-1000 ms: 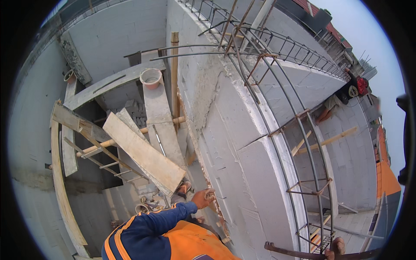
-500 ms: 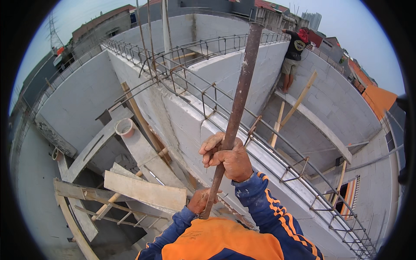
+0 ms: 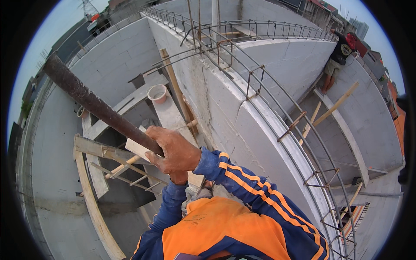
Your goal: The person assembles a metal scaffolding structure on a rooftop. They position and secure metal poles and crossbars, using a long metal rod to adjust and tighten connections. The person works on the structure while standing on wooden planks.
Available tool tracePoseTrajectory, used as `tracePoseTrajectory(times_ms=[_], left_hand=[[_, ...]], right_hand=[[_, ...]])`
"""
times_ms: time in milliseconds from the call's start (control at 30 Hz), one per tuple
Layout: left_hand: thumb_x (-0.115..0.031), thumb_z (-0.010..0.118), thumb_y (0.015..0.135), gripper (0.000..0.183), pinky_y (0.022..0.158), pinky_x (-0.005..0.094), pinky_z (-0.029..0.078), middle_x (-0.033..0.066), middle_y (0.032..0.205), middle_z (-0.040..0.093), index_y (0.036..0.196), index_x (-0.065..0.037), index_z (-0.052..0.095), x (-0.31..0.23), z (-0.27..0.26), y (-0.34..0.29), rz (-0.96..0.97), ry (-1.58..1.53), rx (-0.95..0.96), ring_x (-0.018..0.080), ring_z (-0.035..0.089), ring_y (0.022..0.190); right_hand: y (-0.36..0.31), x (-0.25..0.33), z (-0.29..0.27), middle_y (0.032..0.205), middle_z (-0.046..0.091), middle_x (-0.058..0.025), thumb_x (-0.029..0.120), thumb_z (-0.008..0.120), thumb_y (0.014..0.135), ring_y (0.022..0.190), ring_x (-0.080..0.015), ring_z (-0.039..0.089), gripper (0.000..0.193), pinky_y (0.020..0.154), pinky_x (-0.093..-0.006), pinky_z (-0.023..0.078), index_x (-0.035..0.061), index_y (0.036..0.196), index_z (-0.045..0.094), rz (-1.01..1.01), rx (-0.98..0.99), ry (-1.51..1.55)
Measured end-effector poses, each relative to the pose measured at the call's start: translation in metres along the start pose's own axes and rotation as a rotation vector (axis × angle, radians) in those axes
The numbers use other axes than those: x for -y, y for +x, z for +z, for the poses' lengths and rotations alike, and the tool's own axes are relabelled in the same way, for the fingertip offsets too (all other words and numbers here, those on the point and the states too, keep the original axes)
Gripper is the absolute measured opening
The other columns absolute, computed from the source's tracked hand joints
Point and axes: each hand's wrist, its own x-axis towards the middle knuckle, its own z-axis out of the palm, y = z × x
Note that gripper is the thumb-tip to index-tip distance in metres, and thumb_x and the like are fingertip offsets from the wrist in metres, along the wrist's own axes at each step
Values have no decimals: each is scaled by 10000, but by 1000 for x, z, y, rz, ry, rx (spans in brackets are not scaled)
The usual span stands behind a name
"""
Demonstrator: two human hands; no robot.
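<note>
A long brown pipe (image 3: 99, 115), rusty-looking with whitish smears, slants from my hands up to the far left. My right hand (image 3: 175, 151) is closed around its lower part, with the back of the hand facing up. Just below it, my left hand (image 3: 178, 177) shows only in part; its fingers are hidden behind the right one. The pipe's lower end is out of sight. To the right of my hands runs the white block wall (image 3: 247, 130), with a steel rebar cage (image 3: 284, 97) along its top.
Below on the left are planks (image 3: 97, 203), timber supports and a bucket (image 3: 157, 93) on a board. Another person (image 3: 340, 56) stands on a narrow ledge (image 3: 346, 125) by the far right wall. Upright rebar rods (image 3: 199, 26) rise from the wall corner.
The pipe has swung from nearly upright to a slant toward the left. My right hand has moved left and down, over my left hand. The view has shifted, so the walls appear further right.
</note>
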Motion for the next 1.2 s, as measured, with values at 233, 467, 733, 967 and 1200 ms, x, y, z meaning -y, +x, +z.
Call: tracePoseTrajectory(times_ms=[233, 467, 733, 967, 1200], left_hand=[[-292, 573, 918, 288, 541, 292, 404, 15, 625, 473, 717, -126, 451, -110, -24, 63, 307, -666, 804, 127, 419, 530], [-545, 568, 949, 472, 476, 254, 448, -10, 584, 434, 685, -174, 445, -204, -55, 98, 463, -720, 36, 98, 472, 490], [-514, 451, 1008, 562, 422, 249, 376, -27, 497, 397, 556, -186, 385, -189, -37, 137, 726, -631, -51, 105, 403, 407], [-512, 479, 996, 524, 476, 289, 406, -11, 522, 419, 599, -179, 395, -147, 9, 183, 678, -729, 191, 119, 428, 463], [-403, 571, 978, 400, 554, 305, 473, 1, 547, 456, 685, -145, 481, -166, -48, 228, 724, -633, -39, 134, 504, 513]], right_hand=[[-43, -50, -4, 1192, 607, -242, 287, 752, 796, 1152, -395, 572, 668, 1048, -489, 404, -15, 1336, 502, 162, 99, -439], [-9, -84, -3, 819, 615, -69, 72, 722, 736, 866, -269, 621, 425, 928, -420, 437, 92, 1156, 659, -161, -214, -695], [16, -87, 20, 1211, 473, -249, 345, 777, 821, 1183, -385, 481, 906, 1074, -508, 338, -35, 1470, 272, 152, -734, -515], [102, -136, 14, 1098, 597, -131, 331, 515, 1028, 1112, -334, 610, 348, 966, -497, 483, 40, 1212, 470, 560, -472, 1492], [155, -194, -18, 1011, 604, -124, 234, 439, 1041, 1021, -317, 659, 209, 890, -526, 527, 35, 1058, 503, 576, -624, 1274]])
